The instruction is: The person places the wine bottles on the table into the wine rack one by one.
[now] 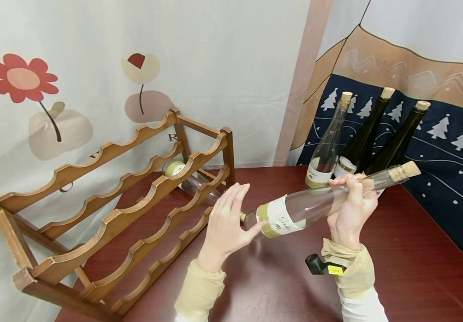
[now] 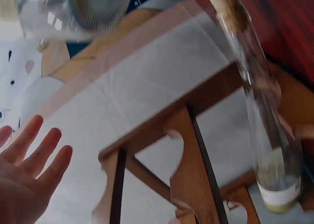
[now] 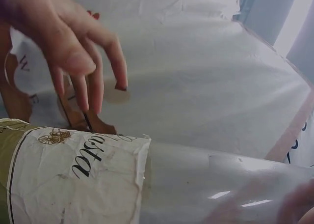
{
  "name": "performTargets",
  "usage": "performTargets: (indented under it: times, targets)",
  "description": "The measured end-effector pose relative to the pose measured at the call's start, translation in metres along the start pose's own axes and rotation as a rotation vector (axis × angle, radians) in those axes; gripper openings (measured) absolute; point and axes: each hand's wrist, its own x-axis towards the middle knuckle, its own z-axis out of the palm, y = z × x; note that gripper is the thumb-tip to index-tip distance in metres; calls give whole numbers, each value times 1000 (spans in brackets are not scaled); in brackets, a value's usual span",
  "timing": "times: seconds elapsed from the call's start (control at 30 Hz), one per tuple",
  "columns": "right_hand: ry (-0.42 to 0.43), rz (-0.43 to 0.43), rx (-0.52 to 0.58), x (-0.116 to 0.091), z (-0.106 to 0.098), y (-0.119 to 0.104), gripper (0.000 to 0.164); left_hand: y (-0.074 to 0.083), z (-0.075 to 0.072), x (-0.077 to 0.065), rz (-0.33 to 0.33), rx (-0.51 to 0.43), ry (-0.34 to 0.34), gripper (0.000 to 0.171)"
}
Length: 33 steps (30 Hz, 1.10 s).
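A clear glass wine bottle point(image 1: 312, 205), corked and with a white-and-green label, is gripped around its neck side by my right hand point(image 1: 352, 210). It lies tilted, cork up to the right and base toward the left. Beside the base is my left hand point(image 1: 224, 223), fingers extended; the right wrist view shows that hand point(image 3: 73, 42) above the label, apart from the glass. A wooden wine rack point(image 1: 228, 152) stands at the left. One clear corked bottle point(image 1: 193, 182) lies in its lower tier, cork facing front, also visible in the left wrist view point(image 2: 274, 150).
At the back right stand a clear corked bottle point(image 1: 328, 145) and two dark green ones, a nearer-left dark bottle point(image 1: 366, 134) and a right-hand dark bottle point(image 1: 401, 134). Printed cloth point(image 1: 235, 67) hangs behind the dark red table point(image 1: 288, 286).
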Motion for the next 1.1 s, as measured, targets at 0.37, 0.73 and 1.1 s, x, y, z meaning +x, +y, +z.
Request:
performTargets:
  times: [0.37,0.73,1.1]
  targets:
    - [-19,112,119,-8,3,2,14,17,10,-5,-30,37,-223,102]
    - [-39,160,150,-11,4,6,12,23,18,-6,-10,71,-229,108]
    - [-52,126,145,-16,7,5,13,26,19,-6,14,86,-194,107]
